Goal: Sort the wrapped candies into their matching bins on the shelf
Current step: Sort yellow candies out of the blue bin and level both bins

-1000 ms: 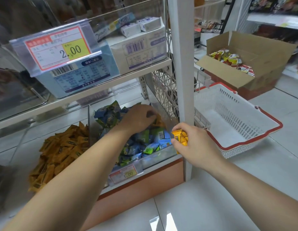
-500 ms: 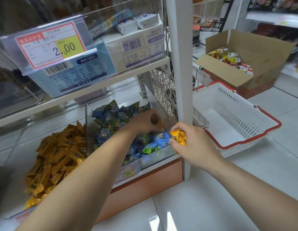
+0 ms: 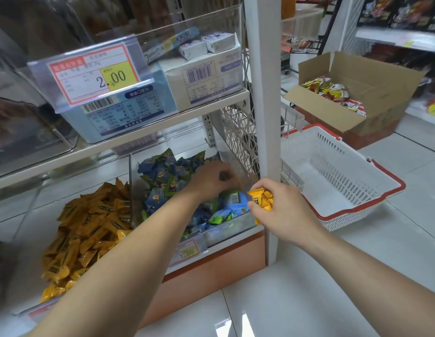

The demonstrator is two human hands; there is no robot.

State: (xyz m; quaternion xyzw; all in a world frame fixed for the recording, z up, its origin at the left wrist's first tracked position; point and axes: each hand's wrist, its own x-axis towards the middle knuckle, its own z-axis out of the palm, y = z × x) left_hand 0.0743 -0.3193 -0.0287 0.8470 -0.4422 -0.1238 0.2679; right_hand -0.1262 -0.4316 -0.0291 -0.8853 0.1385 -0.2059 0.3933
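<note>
The left hand was drawn out of the middle of the blue and green candies and brought toward the right front corner of the clear bin. More of the pile behind it was uncovered. Its fingers were curled in more tightly, with a blurred orange wrapper at their tips; whether the wrapper was gripped could not be told. The gap to the right hand, in which yellow candies were held, was narrowed, and that hand was lifted very slightly.
</note>
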